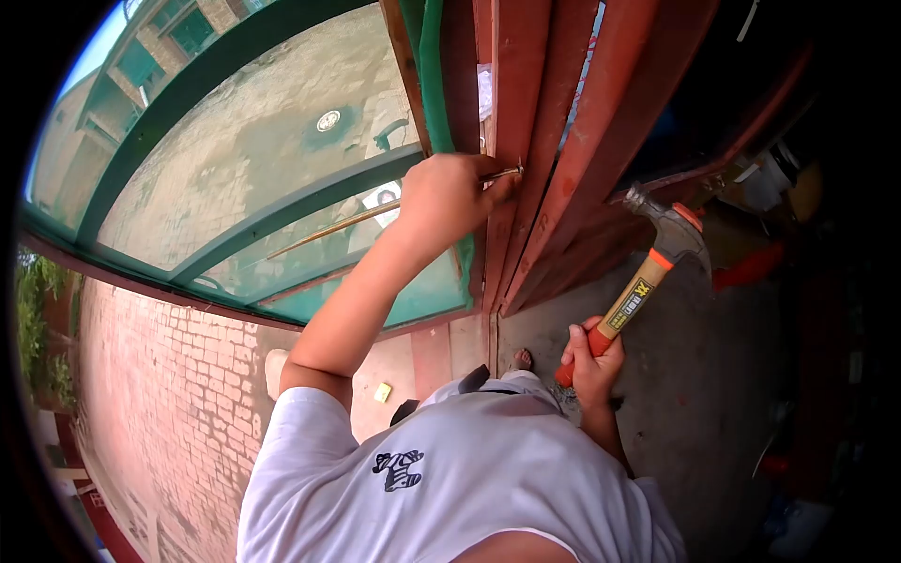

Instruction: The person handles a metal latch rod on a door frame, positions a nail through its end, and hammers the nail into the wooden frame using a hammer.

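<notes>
My left hand (446,199) is raised against the red wooden door frame (519,84), its fingers closed round a thin brownish rod (338,226). One end of the rod sticks out past the fingers and meets the red wood; the other slants down to the left in front of the glass. The grip hides its middle. Lower on the right, my right hand (596,364) is wrapped round the red end of a claw hammer (631,302). The hammer tilts upward, its metal head (671,225) apart from the frame and the rod.
A green-framed glass panel (310,202) stands at my left, a green strip (432,84) beside the red posts. Brick paving (178,366) lies outside. On the floor is a small yellow object (383,392). Dark, cluttered items, including something red (751,266), sit at the right.
</notes>
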Demonstrator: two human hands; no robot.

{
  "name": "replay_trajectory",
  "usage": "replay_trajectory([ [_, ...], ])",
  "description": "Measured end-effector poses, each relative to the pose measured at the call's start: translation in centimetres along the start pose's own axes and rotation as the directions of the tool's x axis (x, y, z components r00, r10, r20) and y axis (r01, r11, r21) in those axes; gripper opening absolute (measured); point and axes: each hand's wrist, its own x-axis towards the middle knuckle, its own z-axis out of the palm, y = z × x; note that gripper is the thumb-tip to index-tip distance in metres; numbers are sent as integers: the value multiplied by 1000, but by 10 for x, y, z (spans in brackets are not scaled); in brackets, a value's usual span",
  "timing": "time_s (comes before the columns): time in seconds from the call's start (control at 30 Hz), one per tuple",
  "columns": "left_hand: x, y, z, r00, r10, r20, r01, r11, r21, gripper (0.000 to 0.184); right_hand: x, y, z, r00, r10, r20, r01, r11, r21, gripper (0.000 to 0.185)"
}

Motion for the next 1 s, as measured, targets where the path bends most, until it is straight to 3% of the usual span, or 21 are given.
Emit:
replay_trajectory([
  [0.2, 0, 7, 9, 998, 12, -54, -10, 999, 36, 26, 3, 3, -16, 992, -12, 123, 7, 999, 39, 12],
  [0.4, 5, 4, 8, 1000, -18, -3, 18, 999, 47, 25, 7, 15, -22, 972, -202, 120, 221, 961, -168, 13],
  [0.7, 3, 8, 7, 999, -49, 1, 49, 997, 61, 27, 4, 13, -33, 988, -68, 139, 93, 979, -181, 13],
  [1.0, 8, 4, 3, 999, 26, 46, -31, 994, 100, 23, 3, -1, -32, 989, 7, 151, 22, 982, -188, 12],
])
